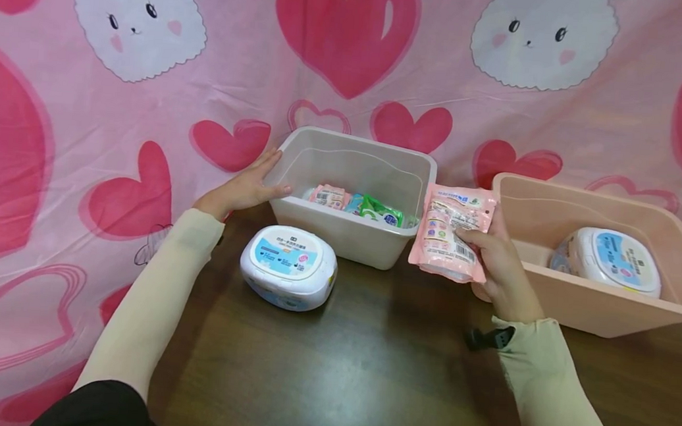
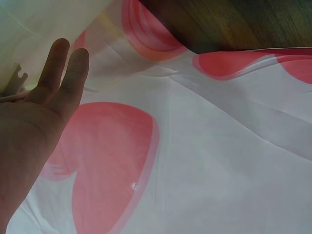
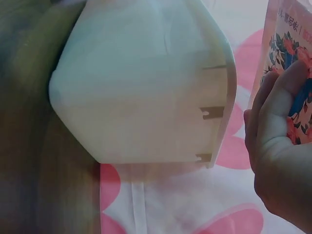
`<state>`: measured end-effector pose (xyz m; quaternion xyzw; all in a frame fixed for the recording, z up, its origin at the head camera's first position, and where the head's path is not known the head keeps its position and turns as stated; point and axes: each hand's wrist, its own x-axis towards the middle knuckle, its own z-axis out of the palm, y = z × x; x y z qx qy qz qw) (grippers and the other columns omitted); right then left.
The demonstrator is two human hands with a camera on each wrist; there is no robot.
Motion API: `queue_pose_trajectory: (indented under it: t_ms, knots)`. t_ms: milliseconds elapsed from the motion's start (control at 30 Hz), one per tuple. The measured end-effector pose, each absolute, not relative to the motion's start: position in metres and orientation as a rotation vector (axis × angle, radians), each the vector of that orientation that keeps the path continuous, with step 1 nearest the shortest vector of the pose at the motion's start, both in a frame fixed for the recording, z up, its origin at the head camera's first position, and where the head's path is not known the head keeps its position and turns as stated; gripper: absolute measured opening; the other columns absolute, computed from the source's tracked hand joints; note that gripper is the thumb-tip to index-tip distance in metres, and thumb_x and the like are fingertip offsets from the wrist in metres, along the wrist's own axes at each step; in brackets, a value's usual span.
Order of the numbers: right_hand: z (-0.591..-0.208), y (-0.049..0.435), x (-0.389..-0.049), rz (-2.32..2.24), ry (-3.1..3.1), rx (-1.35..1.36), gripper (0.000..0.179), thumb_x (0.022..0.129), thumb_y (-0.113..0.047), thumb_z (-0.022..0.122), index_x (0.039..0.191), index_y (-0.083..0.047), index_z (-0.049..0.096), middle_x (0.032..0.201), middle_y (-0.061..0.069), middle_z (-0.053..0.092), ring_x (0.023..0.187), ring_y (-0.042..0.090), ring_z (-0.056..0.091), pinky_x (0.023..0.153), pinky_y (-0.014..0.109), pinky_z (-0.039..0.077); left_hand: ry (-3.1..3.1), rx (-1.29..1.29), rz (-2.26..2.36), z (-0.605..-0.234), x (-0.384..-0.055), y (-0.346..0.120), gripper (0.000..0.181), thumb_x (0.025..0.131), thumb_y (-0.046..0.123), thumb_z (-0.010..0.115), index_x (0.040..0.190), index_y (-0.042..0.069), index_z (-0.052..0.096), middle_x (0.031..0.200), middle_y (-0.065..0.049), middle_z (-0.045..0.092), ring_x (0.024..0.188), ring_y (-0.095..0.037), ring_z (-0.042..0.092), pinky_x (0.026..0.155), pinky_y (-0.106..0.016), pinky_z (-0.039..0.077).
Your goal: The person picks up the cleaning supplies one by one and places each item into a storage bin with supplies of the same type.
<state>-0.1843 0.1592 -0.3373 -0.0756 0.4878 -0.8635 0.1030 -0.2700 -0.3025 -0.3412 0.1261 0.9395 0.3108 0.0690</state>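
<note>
Your R hand grasps the pink pouch by its right side, thumb on the face, held up off the table near the grey bin's R end. Your L hand is unclenched, fingers extended, resting at that bin's L rim. Inside lie pink & green pkts. White tub sits just in front; 2nd tub is in the peach bin, far R.
</note>
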Motion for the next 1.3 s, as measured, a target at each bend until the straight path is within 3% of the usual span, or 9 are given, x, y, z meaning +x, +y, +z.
queue_pose_trajectory:
  t_ms: [167,500,833,1033,1300]
  knots:
    - [-0.329,0.157,-0.200,-2.480,1.515,-0.131,0.067,0.102,0.004,0.050,0.150,-0.030,0.020,0.132,0.009,0.044,0.096,0.019,0.070,0.078,0.035,0.060,2.826,0.386,0.945,-0.342,-0.268,-0.302,0.103,0.091,0.055,0.066,0.164,0.017,0.005,0.170,-0.004,-0.002,0.154,-0.026,0.000,0.118,-0.061,0.015]
    - [-0.329,0.158,-0.216,-2.466,1.493,-0.072,0.058,0.103,0.001,0.048,0.148,-0.026,0.022,0.132,0.008,0.043,0.096,0.020,0.069,0.077,0.036,0.060,2.837,0.395,0.945,-0.344,-0.268,-0.302,0.102,0.091,0.055,0.067,0.164,0.017,0.007,0.170,-0.003,-0.001,0.154,-0.024,0.000,0.119,-0.060,0.014]
    - [-0.325,0.164,-0.226,-2.293,1.599,0.081,0.076,0.102,-0.018,0.062,0.159,-0.037,0.017,0.140,0.005,0.042,0.104,0.018,0.067,0.085,0.037,0.058,2.831,0.391,0.943,-0.346,-0.269,-0.305,0.102,0.091,0.055,0.066,0.164,0.018,0.005,0.170,-0.004,-0.001,0.154,-0.025,-0.001,0.119,-0.060,0.013]
    - [-0.322,0.157,-0.236,-2.259,1.652,0.103,0.071,0.099,-0.010,0.064,0.152,-0.027,0.021,0.129,0.008,0.051,0.093,0.019,0.072,0.077,0.039,0.060,2.825,0.366,0.955,-0.347,-0.270,-0.305,0.103,0.090,0.055,0.067,0.164,0.020,0.005,0.170,-0.003,-0.001,0.154,-0.025,0.000,0.118,-0.061,0.015]
    - [-0.320,0.155,-0.241,-2.308,1.564,0.093,0.074,0.098,0.003,0.059,0.152,-0.029,0.019,0.129,0.007,0.048,0.089,0.020,0.073,0.072,0.039,0.061,2.849,0.401,0.921,-0.344,-0.271,-0.304,0.102,0.091,0.055,0.066,0.164,0.019,0.006,0.169,-0.006,0.000,0.154,-0.023,-0.001,0.119,-0.059,0.013]
